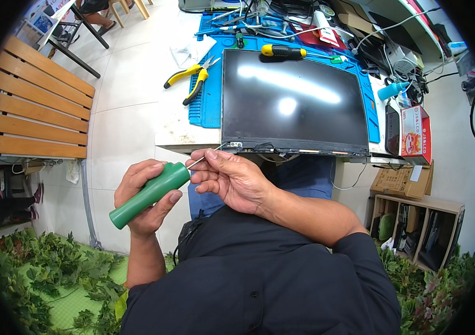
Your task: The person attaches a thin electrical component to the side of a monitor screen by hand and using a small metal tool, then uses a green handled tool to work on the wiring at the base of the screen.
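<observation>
My left hand (147, 195) is wrapped round a thick green tube-shaped handle (151, 196) with a small raised bump on its upper side. A thin metal shaft (195, 162) runs from that handle toward the table. The thumb and forefinger of my right hand (234, 178) pinch the shaft, while its other fingers curl loosely. The shaft's far end points at the near left corner of a black LCD screen panel (293, 106); I cannot tell whether it touches. This panel lies face up, its near edge overhanging the table.
Yellow-and-black pliers (198, 78) and a yellow-and-black screwdriver (285, 52) lie by the panel on a blue work mat (207, 111). A cluster of cables and tools fills the back. At right are a blue bottle (392, 90) and a red box (414, 131); a slatted bench (36, 103) stands left.
</observation>
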Motion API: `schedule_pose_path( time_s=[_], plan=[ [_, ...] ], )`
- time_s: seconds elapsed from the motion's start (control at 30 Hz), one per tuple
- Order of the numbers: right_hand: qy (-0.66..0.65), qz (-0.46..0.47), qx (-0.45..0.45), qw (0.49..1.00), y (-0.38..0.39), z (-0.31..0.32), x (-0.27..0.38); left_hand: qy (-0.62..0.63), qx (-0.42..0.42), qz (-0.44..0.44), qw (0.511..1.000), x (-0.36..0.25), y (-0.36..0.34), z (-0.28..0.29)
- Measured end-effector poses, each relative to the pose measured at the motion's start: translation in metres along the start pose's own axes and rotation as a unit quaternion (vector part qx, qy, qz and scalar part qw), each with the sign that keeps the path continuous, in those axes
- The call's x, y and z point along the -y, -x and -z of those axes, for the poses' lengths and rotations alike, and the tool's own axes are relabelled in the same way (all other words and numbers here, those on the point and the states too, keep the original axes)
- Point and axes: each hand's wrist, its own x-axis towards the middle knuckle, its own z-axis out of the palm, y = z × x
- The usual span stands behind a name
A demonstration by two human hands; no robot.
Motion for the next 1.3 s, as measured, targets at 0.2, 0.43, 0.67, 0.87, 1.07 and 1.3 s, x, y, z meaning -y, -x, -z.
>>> schedule_pose_path(
  time_s=[0.2, 0.43, 0.67, 0.87, 1.07, 1.3],
  plan=[
    [-0.001, 0.001, 0.0, 1.0, -0.0003, 0.0004, -0.0001, 0.01, -0.001, 0.009, 1.0, 0.0002, -0.0003, -0.0006],
    [0.002, 0.002, 0.0, 1.0, -0.0008, 0.0017, -0.0009, 0.003, -0.001, 0.009, 1.0, -0.0001, -0.0009, -0.0006],
    [-0.006, 0.003, 0.007, 1.0, -0.0014, 0.0027, -0.0015, -0.001, -0.001, 0.008, 1.0, -0.0004, -0.0014, -0.0008],
    [-0.003, 0.001, -0.003, 1.0, -0.0013, 0.003, -0.0019, -0.002, -0.006, 0.009, 1.0, -0.0001, -0.0008, -0.0018],
    [-0.002, 0.0, -0.003, 1.0, -0.0016, 0.0023, -0.0012, 0.001, -0.008, 0.014, 1.0, -0.0008, -0.0011, -0.0018],
    [-0.003, 0.001, 0.001, 1.0, -0.0014, 0.0018, -0.0004, 0.006, 0.017, 0.019, 1.0, -0.0031, -0.0005, 0.0009]
  ],
)
